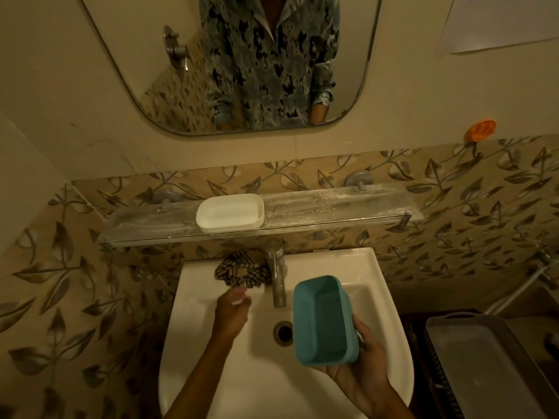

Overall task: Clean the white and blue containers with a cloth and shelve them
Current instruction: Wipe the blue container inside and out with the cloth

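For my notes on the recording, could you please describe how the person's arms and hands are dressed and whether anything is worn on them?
Both forearms are bare in the direct view, with no gloves, rings, watch or bracelets visible on the left hand or the right hand. The rounded wall mirror reflects a patterned blue-grey and black collared shirt, its sleeves rolled up to around the elbows.

White container (230,212) upright on shelf, blue container (323,320) tilted over sink, striped cloth (242,272) bunched behind.
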`<state>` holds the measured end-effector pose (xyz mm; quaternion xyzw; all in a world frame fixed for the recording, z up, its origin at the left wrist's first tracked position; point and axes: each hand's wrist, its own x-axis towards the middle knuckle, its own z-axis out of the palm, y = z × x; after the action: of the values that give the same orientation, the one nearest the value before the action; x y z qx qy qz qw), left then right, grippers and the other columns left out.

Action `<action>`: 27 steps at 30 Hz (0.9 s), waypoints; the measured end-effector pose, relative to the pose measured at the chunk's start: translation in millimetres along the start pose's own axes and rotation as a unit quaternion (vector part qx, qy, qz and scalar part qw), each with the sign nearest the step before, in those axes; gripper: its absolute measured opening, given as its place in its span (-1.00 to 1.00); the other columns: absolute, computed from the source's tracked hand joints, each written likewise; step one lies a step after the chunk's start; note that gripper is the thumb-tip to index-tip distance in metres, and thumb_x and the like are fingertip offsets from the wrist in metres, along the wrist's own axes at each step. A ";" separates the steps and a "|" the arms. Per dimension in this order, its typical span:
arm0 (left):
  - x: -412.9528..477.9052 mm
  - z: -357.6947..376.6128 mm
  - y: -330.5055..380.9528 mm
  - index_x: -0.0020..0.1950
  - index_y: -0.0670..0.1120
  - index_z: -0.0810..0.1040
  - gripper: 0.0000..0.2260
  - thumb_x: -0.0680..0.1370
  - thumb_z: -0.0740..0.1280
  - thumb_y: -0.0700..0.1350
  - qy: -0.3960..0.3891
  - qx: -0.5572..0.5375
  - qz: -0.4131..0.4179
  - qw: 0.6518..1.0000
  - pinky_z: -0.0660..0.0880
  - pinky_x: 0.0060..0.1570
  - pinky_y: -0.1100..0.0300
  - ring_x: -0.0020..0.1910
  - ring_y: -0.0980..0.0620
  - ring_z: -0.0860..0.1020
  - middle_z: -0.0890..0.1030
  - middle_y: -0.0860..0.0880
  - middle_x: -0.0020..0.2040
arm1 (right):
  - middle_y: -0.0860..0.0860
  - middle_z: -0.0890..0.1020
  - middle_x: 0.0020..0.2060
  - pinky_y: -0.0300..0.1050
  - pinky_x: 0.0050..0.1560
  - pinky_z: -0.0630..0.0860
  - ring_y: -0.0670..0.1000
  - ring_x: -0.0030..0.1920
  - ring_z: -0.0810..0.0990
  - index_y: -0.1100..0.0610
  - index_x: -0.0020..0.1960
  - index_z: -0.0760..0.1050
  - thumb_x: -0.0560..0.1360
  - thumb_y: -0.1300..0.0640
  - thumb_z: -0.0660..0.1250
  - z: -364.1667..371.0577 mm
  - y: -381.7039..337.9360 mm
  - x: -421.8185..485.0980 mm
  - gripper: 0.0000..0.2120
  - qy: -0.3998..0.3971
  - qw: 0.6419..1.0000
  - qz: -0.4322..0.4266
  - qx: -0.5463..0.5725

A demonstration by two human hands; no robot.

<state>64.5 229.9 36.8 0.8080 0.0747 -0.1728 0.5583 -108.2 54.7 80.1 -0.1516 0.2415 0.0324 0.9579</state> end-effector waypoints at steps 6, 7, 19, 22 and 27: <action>-88.2 13.0 16.2 0.06 0.03 0.58 -0.85 0.56 0.28 -0.16 -0.073 -0.066 0.049 0.994 0.57 -0.24 0.15 -0.07 0.00 0.64 0.66 -0.02 0.01 | 0.30 0.57 0.22 0.42 0.23 0.35 0.39 0.22 0.51 0.17 0.32 0.47 0.44 -0.03 0.23 10.7 3.1 14.7 -0.50 0.007 0.997 -0.076 0.010; -100.7 14.5 21.0 0.10 0.03 0.58 -0.85 0.57 0.28 -0.11 -0.073 -0.088 0.054 0.992 0.57 -0.25 0.17 -0.08 0.03 0.65 0.66 -0.01 0.01 | 0.28 0.59 0.19 0.38 0.27 0.33 0.34 0.18 0.54 0.17 0.33 0.46 0.44 -0.01 0.23 12.3 3.5 16.3 -0.49 0.004 0.995 -0.098 0.011; -142.7 14.7 77.8 0.37 0.11 0.37 -0.24 0.21 0.53 0.13 -0.078 -0.145 0.186 0.969 0.60 -0.03 0.14 0.14 0.17 0.57 0.56 0.14 0.19 | 0.13 0.48 0.23 -0.05 -0.03 0.61 0.14 0.20 0.53 -0.05 0.42 0.23 0.19 0.07 0.49 36.1 -25.1 -1.7 -0.15 -0.058 0.886 -0.316 -0.333; -133.1 5.6 98.1 0.37 0.10 0.38 -0.30 0.27 0.54 0.02 -0.077 -0.135 0.221 0.963 0.58 -0.01 0.18 0.14 0.18 0.57 0.57 0.14 0.19 | 0.01 0.50 0.28 -0.09 0.07 0.61 0.01 0.26 0.54 -0.18 0.33 0.29 0.16 0.11 0.62 46.2 -49.4 -7.5 -0.15 -0.027 0.827 -0.360 -0.431; -113.2 1.5 145.1 0.37 0.00 0.40 -0.46 0.43 0.45 -0.22 -0.086 -0.089 0.281 0.952 0.57 0.02 0.24 0.14 0.16 0.57 0.58 0.03 0.21 | -0.12 0.47 0.26 -0.23 0.09 0.57 -0.13 0.27 0.50 -0.11 0.31 0.30 0.24 0.31 0.56 82.9 -85.9 -3.2 -0.22 -0.031 0.753 -0.423 -0.503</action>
<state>4.5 183.7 204.6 0.7251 -0.1882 -0.0708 0.6586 -61.9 -1.6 174.6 -0.6968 0.0719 -0.2550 0.6665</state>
